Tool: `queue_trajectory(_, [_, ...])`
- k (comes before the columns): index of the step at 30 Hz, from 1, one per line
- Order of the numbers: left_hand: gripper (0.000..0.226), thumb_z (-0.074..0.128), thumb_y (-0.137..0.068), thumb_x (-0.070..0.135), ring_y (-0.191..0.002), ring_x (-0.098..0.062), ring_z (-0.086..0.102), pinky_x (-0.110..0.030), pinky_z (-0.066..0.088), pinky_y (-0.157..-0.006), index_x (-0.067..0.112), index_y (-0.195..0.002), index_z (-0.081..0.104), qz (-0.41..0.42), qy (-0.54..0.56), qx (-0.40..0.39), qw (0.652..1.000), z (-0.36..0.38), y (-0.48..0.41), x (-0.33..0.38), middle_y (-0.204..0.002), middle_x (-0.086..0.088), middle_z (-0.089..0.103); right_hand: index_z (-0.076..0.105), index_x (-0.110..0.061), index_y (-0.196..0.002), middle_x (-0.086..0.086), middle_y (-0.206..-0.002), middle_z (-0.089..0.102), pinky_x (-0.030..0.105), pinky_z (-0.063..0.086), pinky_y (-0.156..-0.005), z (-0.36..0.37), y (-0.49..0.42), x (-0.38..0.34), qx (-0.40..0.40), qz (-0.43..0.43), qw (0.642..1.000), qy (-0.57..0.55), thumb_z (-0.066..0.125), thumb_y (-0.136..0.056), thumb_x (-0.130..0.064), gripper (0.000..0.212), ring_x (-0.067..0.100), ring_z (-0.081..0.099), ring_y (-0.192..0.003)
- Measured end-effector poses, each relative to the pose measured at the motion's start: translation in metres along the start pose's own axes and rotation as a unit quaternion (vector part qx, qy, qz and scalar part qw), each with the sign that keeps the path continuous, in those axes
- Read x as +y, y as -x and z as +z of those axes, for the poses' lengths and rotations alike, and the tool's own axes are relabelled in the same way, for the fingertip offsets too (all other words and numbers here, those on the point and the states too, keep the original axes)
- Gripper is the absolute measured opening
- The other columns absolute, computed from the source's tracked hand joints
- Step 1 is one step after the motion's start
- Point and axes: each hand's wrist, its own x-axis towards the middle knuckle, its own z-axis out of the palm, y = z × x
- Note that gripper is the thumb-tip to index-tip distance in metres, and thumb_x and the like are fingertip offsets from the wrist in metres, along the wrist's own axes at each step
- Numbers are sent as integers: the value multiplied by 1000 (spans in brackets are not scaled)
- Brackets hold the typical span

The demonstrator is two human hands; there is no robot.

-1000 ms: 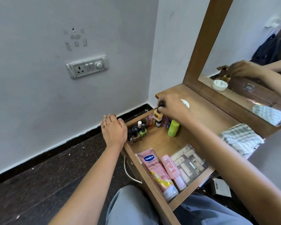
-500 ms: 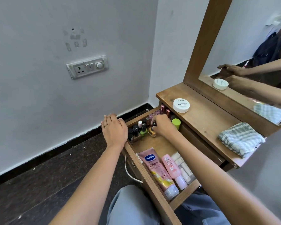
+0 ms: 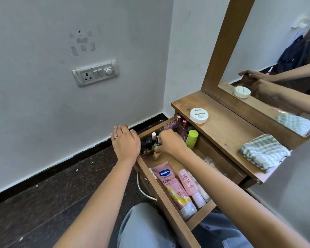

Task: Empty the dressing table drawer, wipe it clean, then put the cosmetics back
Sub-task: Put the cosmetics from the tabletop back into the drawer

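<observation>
So the drawer (image 3: 166,199) is pulled out and pretty much full: a Vaseline tube (image 3: 174,187) and a smaller pink tube (image 3: 188,185) lie flat at the near end, and a green stick (image 3: 192,138) stands against the right wall. A bunch of little nail polish bottles (image 3: 149,142) is packed into the far left corner.

The person's right hand (image 3: 170,144) is down in that corner, fingertips pinching the cap of a yellow nail polish bottle (image 3: 156,155) that stands on the drawer floor. The left hand (image 3: 125,142) just lies flat on the drawer's left rim, fingers together and relaxed, gripping nothing.

The main thing here: the bottle is upright, long axis vertical, directly under the right fingertips, with other bottles touching or just beside it on the left. Straight up looks like the clean way out, then right and far to the worktop (image 3: 227,133). A white jar (image 3: 199,115) and a checked cloth (image 3: 263,153) sit up there already. Honestly can't tell if it's being lifted or set down. Any sideways tilt would probably knock its neighbours over.
</observation>
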Motion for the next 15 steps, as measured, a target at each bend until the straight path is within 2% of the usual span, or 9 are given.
queue_trajectory(1, [40,33,-99,22,-141,-30,30,-44,21,-118,3,-130,50,-1,1,0,1000,0,0,0,-140,-17,50,31,-21,-55,3,-75,55,28,38,-61,2,0,-3,4,-11,1000,6,71,-77,-25,46,27,55,-72])
queue_trajectory(3, [40,33,-99,22,-141,-30,30,-44,21,-118,2,-130,50,-1,2,1,1000,1,0,0,-140,-17,50,39,-14,-61,5,-81,57,28,38,-60,6,0,-8,13,-27,999,32,70,-79,-29,39,30,62,-80])
queue_trajectory(5, [40,34,-99,22,-141,-30,31,-44,21,-117,2,-130,50,1,1,2,1000,1,-1,-1,-139,-18,50,55,-10,-82,7,-84,58,29,39,-59,9,0,-13,30,-43,997,57,69,-81,-34,28,30,65,-85])
queue_trajectory(6, [40,34,-99,22,-141,-31,31,-44,21,-117,2,-129,50,1,2,3,1000,1,-1,-1,-139,-18,50,58,-9,-92,9,-89,62,29,39,-60,10,0,-15,39,-49,996,68,68,-82,-36,30,30,65,-87])
queue_trajectory(8, [39,35,-99,21,-140,-31,31,-44,20,-117,1,-128,51,0,5,6,1000,0,-1,0,-138,-18,50,59,-6,-101,11,-98,65,31,42,-62,11,1,-18,56,-60,993,84,67,-84,-37,36,31,65,-90])
queue_trajectory(11, [39,35,-98,20,-140,-31,31,-44,20,-117,1,-128,51,1,5,6,1000,0,0,0,-139,-19,50,60,-5,-99,12,-99,66,33,45,-63,11,2,-20,63,-69,993,77,68,-84,-38,38,31,65,-89])
queue_trajectory(15, [39,34,-99,21,-141,-31,30,-43,19,-117,2,-129,50,-1,3,2,1000,0,-1,1,-140,-18,49,60,-4,-92,11,-90,63,31,42,-59,12,2,-21,49,-70,995,56,69,-83,-37,35,30,65,-84])
